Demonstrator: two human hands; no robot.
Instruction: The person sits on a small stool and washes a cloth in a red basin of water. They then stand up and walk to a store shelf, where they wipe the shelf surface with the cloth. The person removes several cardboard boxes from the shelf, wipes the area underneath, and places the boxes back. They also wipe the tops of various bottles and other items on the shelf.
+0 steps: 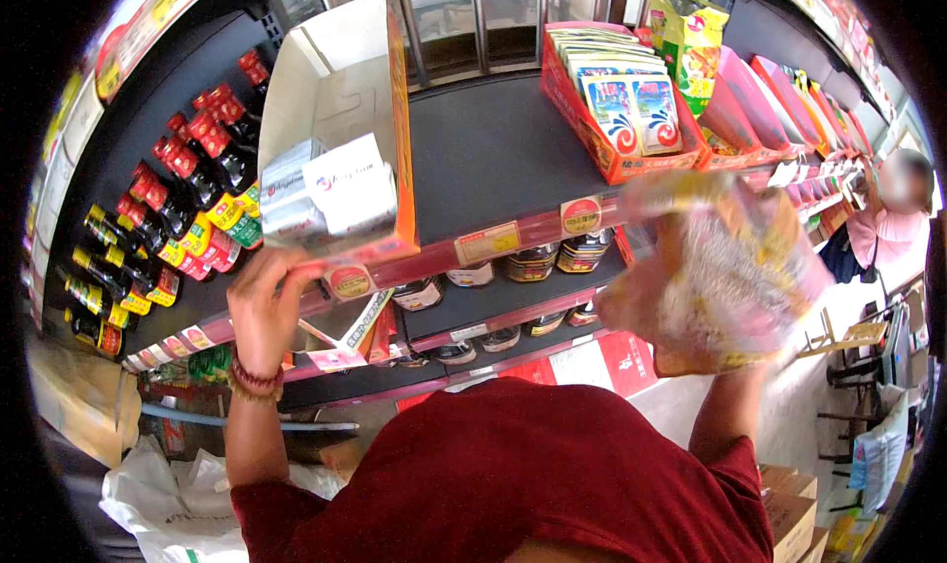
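My left hand (263, 308) is at the front lower edge of an open cardboard display box (403, 149), its fingers near the shelf's price strip; whether they grip the box is unclear. White and silver packets (348, 186) lie in the box's front end. On the right, a blurred plastic bag with yellow and pink contents (740, 267) is held up in front of the shelf. My right hand (666, 260) is mostly hidden behind and blurred with this bag, which it holds. Beyond the bag stands a red display box (610, 167) filled with upright sachets (636, 112).
Dark sauce bottles with red caps (174, 201) stand at the left. A green and yellow pouch (692, 53) and more display boxes (747, 112) line the shelf rightward. Jars (533, 260) fill lower shelves. A person in pink (888, 237) is far right; cartons (792, 511) stand below.
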